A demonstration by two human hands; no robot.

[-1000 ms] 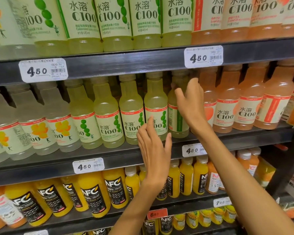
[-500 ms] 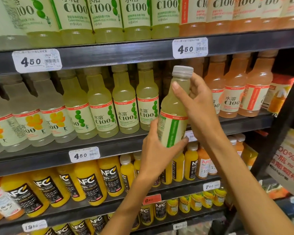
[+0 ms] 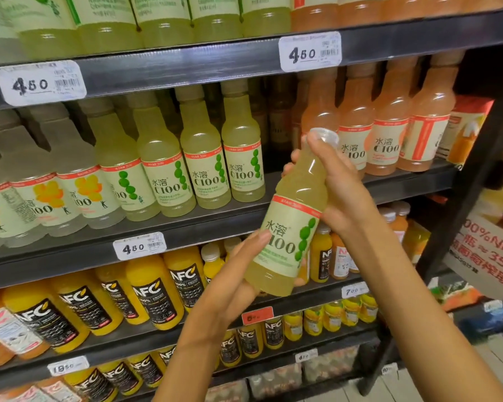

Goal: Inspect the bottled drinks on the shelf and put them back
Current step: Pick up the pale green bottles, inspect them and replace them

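Since 0.5 s ago the pale green bottle [image 3: 294,227] has come further off the shelf and turned: its label, then showing a side stripe, now faces the camera with the C100 print and green dots, and the bottle leans with its cap up and to the right.

The right hand [image 3: 341,187] grips the neck and shoulder, fingers curled round the far side and the thumb lying up by the clear cap. The left hand [image 3: 238,274] holds the bottle's base, palm under its lower left side, thumb pressed on the label's left edge, with fingertips showing round the far side of the base.

Left of the right hand's grip stands the row of green C100 bottles [image 3: 241,158] on the middle shelf [image 3: 244,219], with a dark gap between that row and the held bottle. Just behind and to the right of the grip stand orange C100 bottles [image 3: 386,134]. Below the left hand's grip are NFC juice bottles [image 3: 154,288]. A 450 price tag [image 3: 310,52] hangs above the right hand.
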